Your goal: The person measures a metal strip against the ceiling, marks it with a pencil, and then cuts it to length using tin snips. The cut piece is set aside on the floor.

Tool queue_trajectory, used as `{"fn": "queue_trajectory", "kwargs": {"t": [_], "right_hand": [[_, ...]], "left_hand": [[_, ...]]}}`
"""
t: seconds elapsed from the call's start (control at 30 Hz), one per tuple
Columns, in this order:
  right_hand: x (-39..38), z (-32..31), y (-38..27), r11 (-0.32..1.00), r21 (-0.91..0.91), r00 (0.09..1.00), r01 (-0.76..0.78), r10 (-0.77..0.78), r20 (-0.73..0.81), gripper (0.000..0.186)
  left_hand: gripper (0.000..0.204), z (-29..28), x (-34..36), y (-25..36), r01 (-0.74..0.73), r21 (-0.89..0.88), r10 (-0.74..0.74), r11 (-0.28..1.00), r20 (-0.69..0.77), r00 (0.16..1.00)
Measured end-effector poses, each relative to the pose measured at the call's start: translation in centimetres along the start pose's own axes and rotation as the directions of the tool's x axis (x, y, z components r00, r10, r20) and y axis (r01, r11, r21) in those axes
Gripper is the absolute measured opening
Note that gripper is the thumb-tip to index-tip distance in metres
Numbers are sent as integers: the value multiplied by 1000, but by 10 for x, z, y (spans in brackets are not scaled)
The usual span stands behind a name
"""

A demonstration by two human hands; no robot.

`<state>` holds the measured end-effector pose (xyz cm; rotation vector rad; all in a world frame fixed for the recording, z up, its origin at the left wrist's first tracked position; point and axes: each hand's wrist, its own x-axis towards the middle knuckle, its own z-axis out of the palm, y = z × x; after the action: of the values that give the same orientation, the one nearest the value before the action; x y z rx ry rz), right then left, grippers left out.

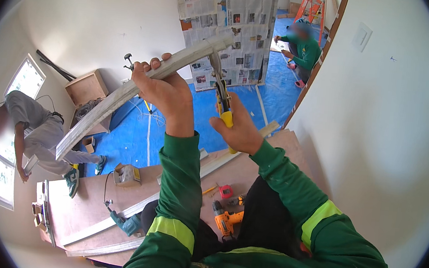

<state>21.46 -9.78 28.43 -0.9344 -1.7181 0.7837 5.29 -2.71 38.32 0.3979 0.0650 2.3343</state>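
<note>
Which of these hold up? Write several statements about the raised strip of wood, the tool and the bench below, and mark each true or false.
1. The left hand grips the long pale wooden moulding strip. True.
2. The right hand holds a red-handled saw. False: it holds a yellow-handled hammer, its head up against the strip.
3. An orange cordless drill lies on the brown plywood worktop. True.
4. The floor is bare concrete. False: blue plastic sheeting covers it.
5. The person in the far doorway wears a grey top. False: the top is green; the one in grey bends by the window.
</note>
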Motion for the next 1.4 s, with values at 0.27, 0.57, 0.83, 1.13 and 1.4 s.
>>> {"fn": "queue_trajectory", "kwargs": {"t": [0.27,0.57,0.83,1.13,1.4], "right_hand": [[1,4,17,998,-56,1000,-17,17,-5,52],[-3,14,18,1000,14,1000,12,-12,-13,43],[-17,29,18,1000,18,996,17,-15,-92,25],[-17,28,13,993,51,992,-104,107,-68,24],[-17,30,8,986,95,983,-140,150,-105,29]], "left_hand": [[17,-1,-1,-2,43,1,-43,999,-48,998],[14,7,-7,8,50,-47,-48,998,49,998],[13,-12,15,6,2,-10,-2,1000,11,1000],[12,-16,17,6,78,-9,-78,997,2,997],[11,-6,1,-4,9,99,-3,995,-62,998]]}}
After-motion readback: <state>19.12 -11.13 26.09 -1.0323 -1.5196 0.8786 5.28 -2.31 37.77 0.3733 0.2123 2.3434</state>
